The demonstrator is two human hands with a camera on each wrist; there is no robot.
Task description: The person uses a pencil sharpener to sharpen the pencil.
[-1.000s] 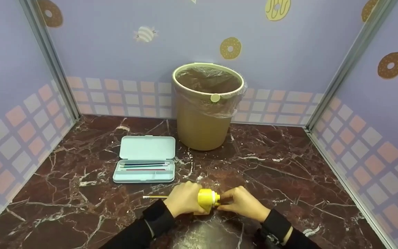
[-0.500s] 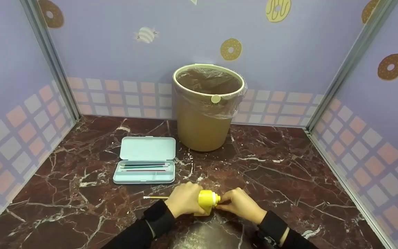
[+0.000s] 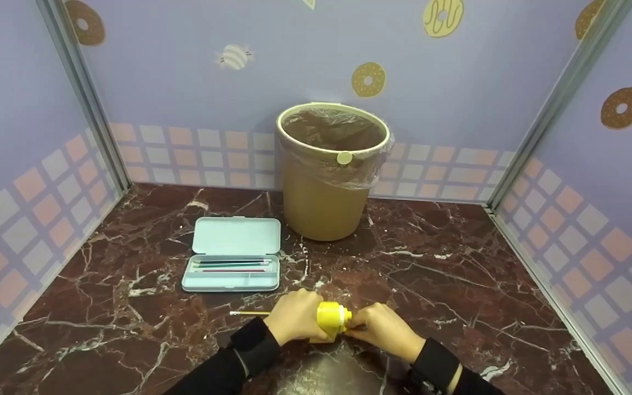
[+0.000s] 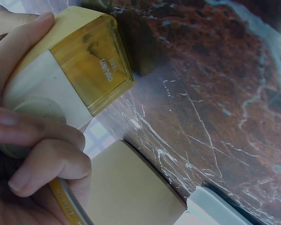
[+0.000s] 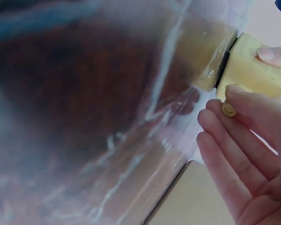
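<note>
A yellow and white hand-crank pencil sharpener (image 3: 329, 316) lies low over the table in the grip of my left hand (image 3: 295, 316). Its see-through amber shavings drawer (image 4: 91, 63) shows in the left wrist view. From the same hand a yellow pencil (image 3: 248, 313) sticks out to the left, eraser end outward. Curled fingers hold the pencil's shaft (image 4: 65, 201), and they hide its other end. On the sharpener's right side, my right hand (image 3: 386, 329) pinches the small crank knob (image 5: 228, 110) between thumb and forefinger, its other fingers loosely extended.
A light-blue pencil case (image 3: 236, 236) lies unfolded behind my left hand, several pencils (image 3: 232, 264) inside. Farther back stands a tan bin (image 3: 324, 203) with a clear plastic liner. Patterned panels (image 3: 173, 82) wall in the marble-look table (image 3: 458, 263) at the back and sides.
My right hand has shifted slightly at the crank, its knuckles now a little lower. The left hand keeps its hold on the sharpener and pencil in nearly the same place.
</note>
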